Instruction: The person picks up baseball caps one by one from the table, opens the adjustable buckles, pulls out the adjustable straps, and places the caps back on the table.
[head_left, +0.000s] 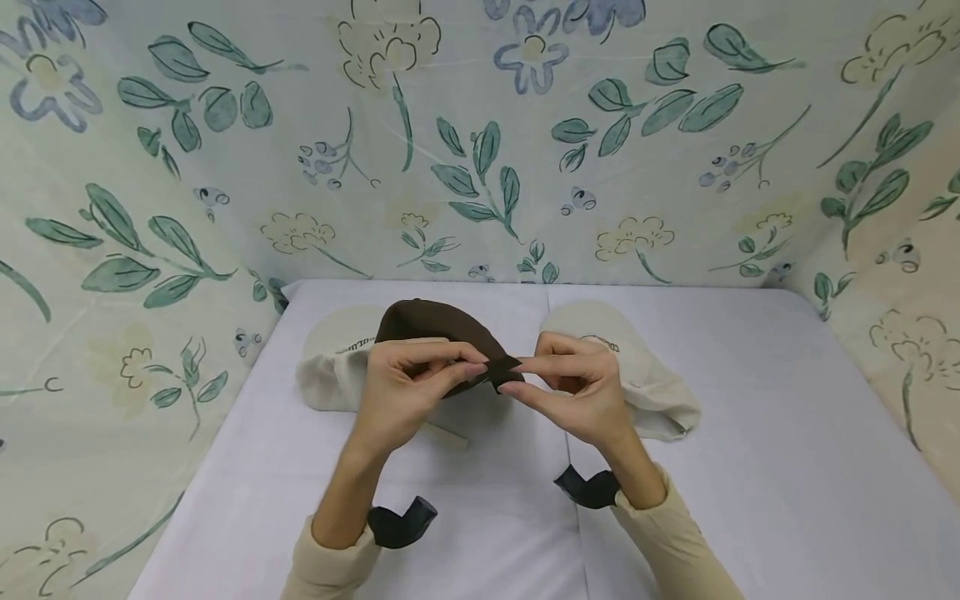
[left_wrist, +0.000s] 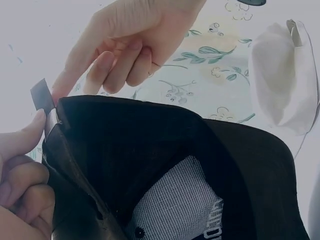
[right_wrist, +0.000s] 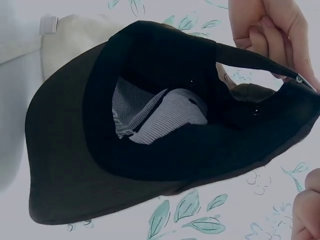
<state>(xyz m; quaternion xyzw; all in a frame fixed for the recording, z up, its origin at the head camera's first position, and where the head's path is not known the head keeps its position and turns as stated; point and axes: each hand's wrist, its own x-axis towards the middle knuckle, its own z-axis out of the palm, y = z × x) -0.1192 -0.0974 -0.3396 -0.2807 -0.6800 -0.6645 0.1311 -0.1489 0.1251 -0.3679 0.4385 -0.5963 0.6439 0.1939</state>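
A dark brown cap (head_left: pixel 431 321) is held up between both hands, its hollow inside and mesh lining (left_wrist: pixel 172 200) showing in the wrist views. My left hand (head_left: pixel 408 379) pinches the cap's narrow back strap (head_left: pixel 501 364) between thumb and index finger. From the other side, my right hand (head_left: pixel 581 379) grips the strap area near its pointed end with thumb and index fingertips. A small metal buckle (right_wrist: pixel 299 78) shows on the strap in the right wrist view. The other fingers of both hands are curled in.
On the white-covered table (head_left: pixel 772 467), a cream cap (head_left: pixel 330 379) lies behind the left hand and another cream cap (head_left: pixel 663 392) beyond the right hand. A pale strip (head_left: pixel 448 435) lies below the brown cap. Floral cloth (head_left: pixel 480 150) hangs behind and at the sides.
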